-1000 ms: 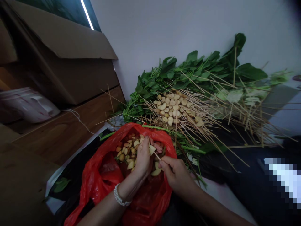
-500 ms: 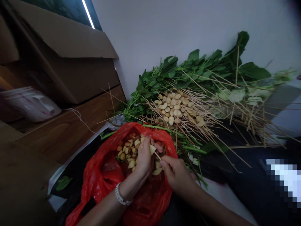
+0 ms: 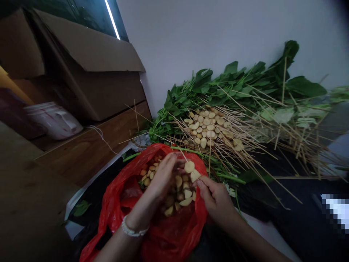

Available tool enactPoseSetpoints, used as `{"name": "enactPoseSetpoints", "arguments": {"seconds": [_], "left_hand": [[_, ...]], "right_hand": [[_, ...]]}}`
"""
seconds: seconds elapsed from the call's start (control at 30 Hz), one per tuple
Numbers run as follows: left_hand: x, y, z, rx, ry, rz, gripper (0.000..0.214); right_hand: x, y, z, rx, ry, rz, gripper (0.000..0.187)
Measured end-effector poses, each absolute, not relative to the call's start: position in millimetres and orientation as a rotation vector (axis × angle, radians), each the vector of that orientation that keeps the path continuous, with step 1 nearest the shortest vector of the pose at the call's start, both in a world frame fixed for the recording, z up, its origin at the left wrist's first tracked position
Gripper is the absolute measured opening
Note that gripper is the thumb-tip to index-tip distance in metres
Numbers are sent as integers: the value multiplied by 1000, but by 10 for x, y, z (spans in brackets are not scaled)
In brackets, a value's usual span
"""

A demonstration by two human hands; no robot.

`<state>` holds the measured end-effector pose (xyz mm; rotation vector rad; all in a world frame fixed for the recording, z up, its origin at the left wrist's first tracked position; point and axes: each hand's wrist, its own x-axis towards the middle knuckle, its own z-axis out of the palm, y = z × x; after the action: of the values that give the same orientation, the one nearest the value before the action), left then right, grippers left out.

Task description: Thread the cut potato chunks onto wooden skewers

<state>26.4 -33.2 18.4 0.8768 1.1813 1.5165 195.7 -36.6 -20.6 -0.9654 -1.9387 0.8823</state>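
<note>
My right hand [image 3: 215, 198] pinches a thin wooden skewer [image 3: 183, 154] at its lower end, where two pale slices [image 3: 189, 167], potato by their look, are threaded. The skewer's bare end points up and away. To the left of it, my left hand [image 3: 162, 174] hovers over the bag with fingers stretched out and apart, seemingly holding nothing; some fingertips are partly hidden. A beaded bracelet [image 3: 131, 230] circles that wrist. Beneath both hands, a red plastic bag [image 3: 109, 207] gapes open, with many cut potato pieces [image 3: 186, 202] inside.
Beyond the bag lie skewered potato slices [image 3: 209, 127] in a pile with sticks fanning right. Leafy greens [image 3: 237, 82] line the wall, and pale cabbage-like leaves [image 3: 283, 115] lie at right. A cardboard box [image 3: 109, 91] and a white jug [image 3: 54, 120] stand left.
My left hand has let go of the slice and opened, drawing slightly left. The skewer now points up-left with two slices showing near my right fingers. The view has shifted a little left.
</note>
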Motion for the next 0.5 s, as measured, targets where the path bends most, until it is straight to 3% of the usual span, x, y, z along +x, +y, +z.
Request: {"name": "enactPoseSetpoints", "arguments": {"seconds": [0.23,0.4,0.5], "left_hand": [[-686,-558,221,1539,1809,1129,20],[-819,-625,-107,1895,2189,667,35],[-808,-605,-189,1963,2269,586,28]], "right_hand": [[1976,-386,-223,-958,-1969,970,32],[1962,-403,-207,-958,-1976,998,31],[1959,-403,-220,-958,-1987,978,32]]}}
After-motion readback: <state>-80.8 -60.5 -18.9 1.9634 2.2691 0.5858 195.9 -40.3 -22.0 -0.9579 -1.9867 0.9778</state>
